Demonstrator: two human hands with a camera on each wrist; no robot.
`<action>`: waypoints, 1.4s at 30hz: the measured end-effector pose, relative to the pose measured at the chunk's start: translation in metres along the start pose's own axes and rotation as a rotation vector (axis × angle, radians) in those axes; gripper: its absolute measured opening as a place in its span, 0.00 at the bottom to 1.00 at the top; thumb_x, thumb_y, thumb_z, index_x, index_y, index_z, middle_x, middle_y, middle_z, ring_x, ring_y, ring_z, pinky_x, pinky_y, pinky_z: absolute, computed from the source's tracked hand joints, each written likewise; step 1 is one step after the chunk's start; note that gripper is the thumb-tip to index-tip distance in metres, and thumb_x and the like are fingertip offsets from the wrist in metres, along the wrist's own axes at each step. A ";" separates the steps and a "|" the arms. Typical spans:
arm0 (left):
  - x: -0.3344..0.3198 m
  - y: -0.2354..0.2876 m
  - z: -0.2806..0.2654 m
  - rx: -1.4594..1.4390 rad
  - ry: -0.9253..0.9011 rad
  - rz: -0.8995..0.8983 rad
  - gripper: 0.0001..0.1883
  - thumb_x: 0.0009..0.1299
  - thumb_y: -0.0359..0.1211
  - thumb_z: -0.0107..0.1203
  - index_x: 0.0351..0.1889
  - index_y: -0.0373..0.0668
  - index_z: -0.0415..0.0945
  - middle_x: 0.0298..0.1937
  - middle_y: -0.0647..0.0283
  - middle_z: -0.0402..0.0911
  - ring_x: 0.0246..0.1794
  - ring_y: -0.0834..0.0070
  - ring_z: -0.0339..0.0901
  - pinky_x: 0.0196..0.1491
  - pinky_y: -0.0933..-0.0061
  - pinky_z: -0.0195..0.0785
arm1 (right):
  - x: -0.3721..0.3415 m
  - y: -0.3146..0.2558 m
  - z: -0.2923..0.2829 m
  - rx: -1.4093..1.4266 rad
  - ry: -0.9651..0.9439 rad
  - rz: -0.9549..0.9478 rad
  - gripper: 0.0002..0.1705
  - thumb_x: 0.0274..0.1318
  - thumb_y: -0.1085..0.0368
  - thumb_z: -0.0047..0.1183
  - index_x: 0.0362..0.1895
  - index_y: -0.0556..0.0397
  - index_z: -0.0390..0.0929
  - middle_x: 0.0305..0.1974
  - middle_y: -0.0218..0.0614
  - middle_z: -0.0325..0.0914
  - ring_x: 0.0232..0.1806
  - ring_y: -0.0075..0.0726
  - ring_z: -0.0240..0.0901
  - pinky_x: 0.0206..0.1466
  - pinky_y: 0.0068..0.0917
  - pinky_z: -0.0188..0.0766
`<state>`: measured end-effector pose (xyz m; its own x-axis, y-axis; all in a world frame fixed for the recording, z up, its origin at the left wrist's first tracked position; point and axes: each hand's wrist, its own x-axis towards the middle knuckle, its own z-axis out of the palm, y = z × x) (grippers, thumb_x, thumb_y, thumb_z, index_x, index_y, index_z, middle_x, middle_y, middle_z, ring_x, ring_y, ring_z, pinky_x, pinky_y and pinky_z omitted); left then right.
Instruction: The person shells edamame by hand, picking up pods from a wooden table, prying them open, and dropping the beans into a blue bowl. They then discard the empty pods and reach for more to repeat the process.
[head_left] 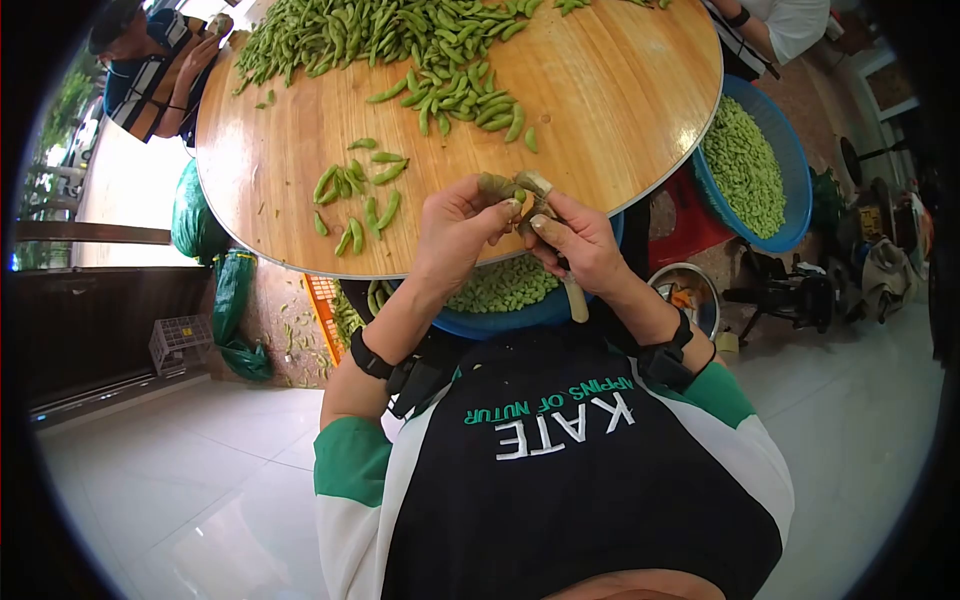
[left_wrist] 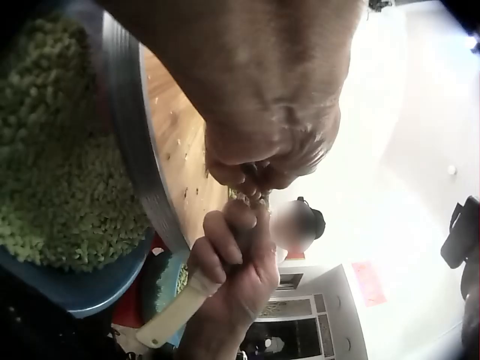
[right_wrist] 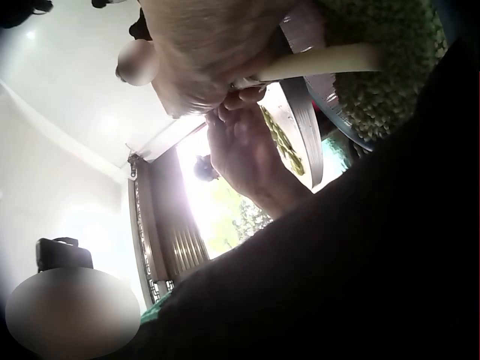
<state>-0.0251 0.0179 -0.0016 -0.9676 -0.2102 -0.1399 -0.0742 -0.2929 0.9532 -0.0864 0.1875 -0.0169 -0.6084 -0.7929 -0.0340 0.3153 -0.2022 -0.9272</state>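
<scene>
Over the table's near edge my two hands meet, fingertips close together. My left hand (head_left: 450, 235) pinches a small green soybean pod (head_left: 521, 197), mostly hidden by the fingers. My right hand (head_left: 590, 250) grips a small knife whose cream handle (head_left: 576, 298) sticks out below the palm; its blade is hidden. In the left wrist view the handle (left_wrist: 176, 315) juts from under the curled fingers. Brownish-green coverings wrap some fingertips. Below the hands, a blue basin (head_left: 500, 322) holds shelled green beans (head_left: 505, 285).
A large pile of soybean pods (head_left: 370, 35) covers the far side of the round wooden table (head_left: 620, 100). A few loose pods (head_left: 345, 182) lie left of my hands. Another blue basin (head_left: 803, 190) of beans stands at the right. Two other people (head_left: 150, 70) sit around the table.
</scene>
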 end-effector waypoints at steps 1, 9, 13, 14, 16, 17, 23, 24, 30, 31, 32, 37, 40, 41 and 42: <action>-0.001 -0.001 -0.001 0.007 -0.007 -0.006 0.03 0.66 0.26 0.55 0.36 0.36 0.76 0.28 0.67 0.79 0.24 0.88 0.69 0.25 0.87 0.59 | 0.000 0.001 0.001 -0.001 0.000 0.004 0.16 0.67 0.65 0.42 0.55 0.58 0.68 0.29 0.26 0.70 0.19 0.14 0.60 0.19 0.14 0.57; -0.004 -0.005 -0.008 0.054 -0.040 -0.108 0.06 0.68 0.26 0.54 0.40 0.34 0.73 0.29 0.67 0.78 0.25 0.88 0.69 0.26 0.86 0.59 | 0.002 0.004 -0.003 -0.123 -0.083 0.058 0.15 0.66 0.66 0.41 0.55 0.58 0.67 0.27 0.25 0.69 0.18 0.13 0.59 0.19 0.13 0.55; -0.005 -0.010 -0.010 -0.091 -0.098 -0.127 0.08 0.69 0.28 0.52 0.44 0.34 0.73 0.31 0.66 0.77 0.25 0.85 0.72 0.27 0.86 0.63 | 0.004 0.003 0.001 -0.099 -0.098 0.033 0.15 0.66 0.66 0.42 0.55 0.56 0.67 0.27 0.25 0.71 0.18 0.13 0.59 0.19 0.12 0.55; -0.004 -0.010 -0.009 -0.138 -0.093 -0.117 0.09 0.70 0.30 0.52 0.43 0.34 0.72 0.30 0.67 0.77 0.26 0.84 0.74 0.28 0.86 0.64 | 0.005 0.005 0.000 -0.031 -0.096 0.049 0.18 0.67 0.66 0.42 0.58 0.56 0.65 0.28 0.27 0.71 0.19 0.14 0.59 0.19 0.12 0.56; -0.006 -0.006 -0.004 -0.175 -0.101 -0.135 0.10 0.71 0.31 0.51 0.45 0.34 0.72 0.31 0.67 0.77 0.27 0.84 0.75 0.29 0.85 0.65 | 0.004 0.007 0.002 0.042 -0.093 0.065 0.20 0.67 0.65 0.42 0.61 0.56 0.63 0.30 0.29 0.72 0.19 0.15 0.59 0.19 0.12 0.56; -0.007 -0.005 -0.002 -0.216 -0.112 -0.153 0.11 0.72 0.32 0.51 0.46 0.34 0.71 0.32 0.67 0.77 0.27 0.83 0.75 0.29 0.85 0.67 | 0.003 0.007 0.004 0.104 -0.080 0.069 0.21 0.67 0.65 0.42 0.61 0.56 0.63 0.30 0.29 0.72 0.19 0.16 0.59 0.19 0.12 0.56; -0.012 -0.014 0.004 -0.248 -0.042 -0.114 0.10 0.72 0.31 0.50 0.46 0.35 0.71 0.33 0.67 0.76 0.28 0.84 0.75 0.32 0.85 0.69 | 0.002 0.006 0.001 0.221 -0.069 0.098 0.22 0.66 0.66 0.44 0.63 0.52 0.64 0.30 0.26 0.73 0.19 0.14 0.60 0.18 0.12 0.56; -0.012 -0.016 0.002 -0.247 -0.044 -0.116 0.10 0.72 0.31 0.50 0.46 0.35 0.71 0.33 0.67 0.76 0.28 0.84 0.75 0.32 0.85 0.69 | 0.002 0.006 0.000 0.202 -0.066 0.098 0.22 0.66 0.66 0.44 0.63 0.52 0.64 0.30 0.27 0.73 0.19 0.14 0.60 0.18 0.12 0.56; -0.012 -0.017 -0.003 0.260 0.015 0.157 0.07 0.71 0.29 0.52 0.40 0.33 0.73 0.31 0.66 0.78 0.29 0.86 0.71 0.34 0.80 0.68 | -0.003 -0.001 0.004 0.294 -0.086 0.119 0.21 0.66 0.65 0.45 0.62 0.52 0.65 0.30 0.28 0.73 0.18 0.15 0.58 0.18 0.13 0.55; -0.012 -0.016 -0.004 0.285 0.017 0.172 0.07 0.70 0.28 0.53 0.40 0.32 0.73 0.30 0.65 0.79 0.29 0.84 0.73 0.34 0.79 0.69 | -0.002 0.000 0.003 0.293 -0.085 0.119 0.21 0.66 0.65 0.45 0.62 0.52 0.65 0.30 0.28 0.73 0.18 0.15 0.58 0.18 0.13 0.55; -0.012 -0.016 -0.003 0.309 0.017 0.185 0.06 0.69 0.27 0.53 0.39 0.32 0.73 0.29 0.64 0.79 0.30 0.83 0.74 0.35 0.78 0.69 | -0.002 0.001 0.002 0.281 -0.088 0.121 0.22 0.66 0.65 0.45 0.63 0.52 0.64 0.30 0.28 0.73 0.18 0.15 0.58 0.18 0.13 0.54; -0.015 -0.010 -0.002 0.499 0.034 0.294 0.06 0.67 0.26 0.54 0.39 0.32 0.73 0.29 0.60 0.81 0.29 0.81 0.77 0.33 0.77 0.69 | -0.003 0.002 0.002 0.300 -0.110 0.117 0.23 0.66 0.64 0.45 0.64 0.51 0.64 0.30 0.28 0.73 0.18 0.15 0.58 0.18 0.12 0.54; -0.016 -0.011 -0.002 0.453 0.023 0.269 0.06 0.67 0.26 0.55 0.39 0.32 0.73 0.29 0.59 0.81 0.29 0.80 0.78 0.33 0.77 0.70 | -0.003 0.005 -0.001 0.252 -0.099 0.119 0.23 0.66 0.64 0.46 0.64 0.51 0.64 0.30 0.28 0.73 0.18 0.15 0.57 0.18 0.13 0.54; -0.017 -0.011 -0.002 0.440 0.023 0.256 0.06 0.67 0.26 0.55 0.39 0.32 0.73 0.29 0.58 0.81 0.29 0.80 0.78 0.33 0.77 0.70 | -0.003 0.004 0.000 0.256 -0.099 0.116 0.22 0.65 0.64 0.46 0.63 0.52 0.65 0.30 0.28 0.73 0.18 0.15 0.57 0.18 0.13 0.54; -0.017 -0.010 -0.001 0.441 0.024 0.257 0.06 0.67 0.26 0.55 0.39 0.32 0.73 0.29 0.58 0.81 0.29 0.80 0.78 0.33 0.77 0.70 | -0.004 0.003 0.000 0.261 -0.099 0.115 0.21 0.65 0.64 0.46 0.62 0.53 0.66 0.30 0.28 0.74 0.18 0.15 0.57 0.18 0.13 0.53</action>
<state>-0.0079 0.0230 -0.0096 -0.9626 -0.2464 0.1130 0.0661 0.1912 0.9793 -0.0825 0.1899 -0.0194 -0.4882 -0.8686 -0.0845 0.5622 -0.2390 -0.7918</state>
